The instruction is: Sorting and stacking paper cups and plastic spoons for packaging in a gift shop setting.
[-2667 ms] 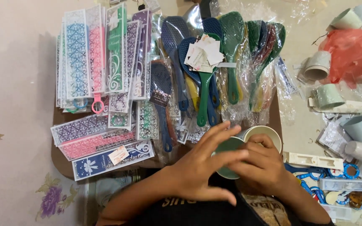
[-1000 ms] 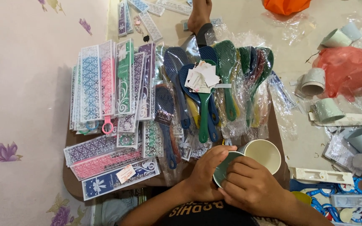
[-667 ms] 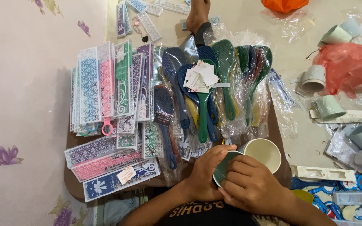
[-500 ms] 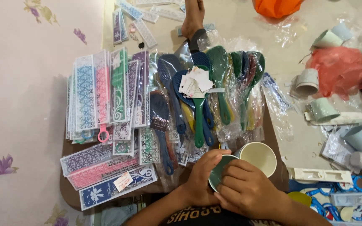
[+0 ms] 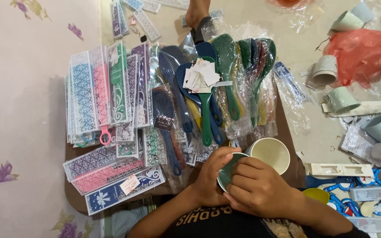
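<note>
Head view: the left hand (image 5: 211,180) and right hand (image 5: 256,189) are cupping a green cup (image 5: 226,171), fingers clamped around its rim, just beside a cream cup (image 5: 270,153) on the desk (image 5: 287,128), below bagged hairbrushes (image 5: 208,97) and patterned comb packs (image 5: 106,92).

Both hands, left (image 5: 210,176) and right (image 5: 256,187), clasped a green cup (image 5: 226,169) just beside a cream cup (image 5: 270,153), near bagged hairbrushes (image 5: 217,88) and patterned combs (image 5: 106,88).
</note>
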